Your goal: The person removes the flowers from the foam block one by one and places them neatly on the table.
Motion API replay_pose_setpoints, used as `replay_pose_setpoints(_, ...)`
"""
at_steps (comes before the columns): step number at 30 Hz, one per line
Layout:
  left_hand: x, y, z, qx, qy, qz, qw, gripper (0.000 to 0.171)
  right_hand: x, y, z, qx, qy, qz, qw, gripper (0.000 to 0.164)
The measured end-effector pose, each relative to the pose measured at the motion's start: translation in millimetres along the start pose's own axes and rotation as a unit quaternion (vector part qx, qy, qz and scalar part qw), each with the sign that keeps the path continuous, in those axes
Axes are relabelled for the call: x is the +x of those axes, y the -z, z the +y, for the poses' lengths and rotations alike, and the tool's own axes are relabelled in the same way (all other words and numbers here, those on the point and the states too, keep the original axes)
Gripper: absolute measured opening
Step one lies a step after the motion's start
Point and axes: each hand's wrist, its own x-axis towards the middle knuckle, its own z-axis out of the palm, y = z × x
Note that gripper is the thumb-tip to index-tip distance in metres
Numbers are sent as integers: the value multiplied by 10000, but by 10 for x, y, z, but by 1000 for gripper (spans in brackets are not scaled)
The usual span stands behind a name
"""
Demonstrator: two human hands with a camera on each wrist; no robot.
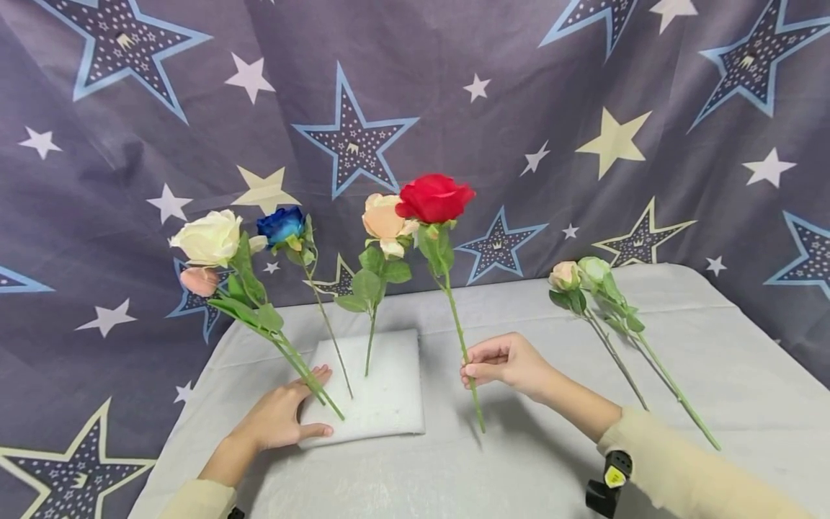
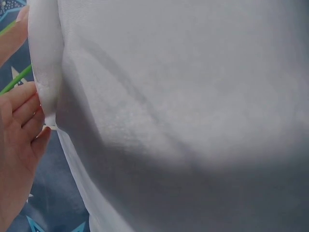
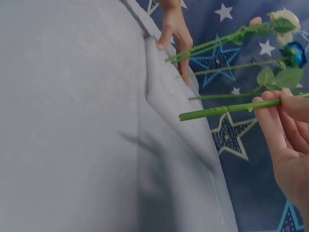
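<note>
There, mid-frame, the right hand (image 1: 509, 364) has the red rose (image 1: 436, 198) pinched by its stem — lower left, the left hand (image 1: 280, 417), grip spread, touches the foam (image 1: 392, 404)

On my feed I have the left hand (image 1: 275, 419) low at the left, its fingers (image 1: 320, 373) straight and pointing toward the far right, its left thumb (image 1: 315, 431) spread well apart from them on the near side. The left wrist (image 1: 223, 455) comes in from the near left, out of a pale left sleeve (image 1: 197, 501). My right hand (image 1: 509, 364) is raised near the middle, right thumb (image 1: 480, 370) and curled fingers meeting in a pinch at its left end. The right forearm (image 1: 577, 407) slants back toward the near right, bare up to the right sleeve (image 1: 681, 461).
</note>
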Motion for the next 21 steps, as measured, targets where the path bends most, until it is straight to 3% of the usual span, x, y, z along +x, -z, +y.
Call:
replay_pose_setpoints(7, 4, 29, 19, -13, 34, -23, 10000, 94, -128, 218, 10, 28, -195, 356, 9992, 12)
replay_pose_setpoints(21, -3, 7, 23, 25, -14, 20, 10000, 94, -364, 649, 12, 139, -869, 1101, 9900, 13)
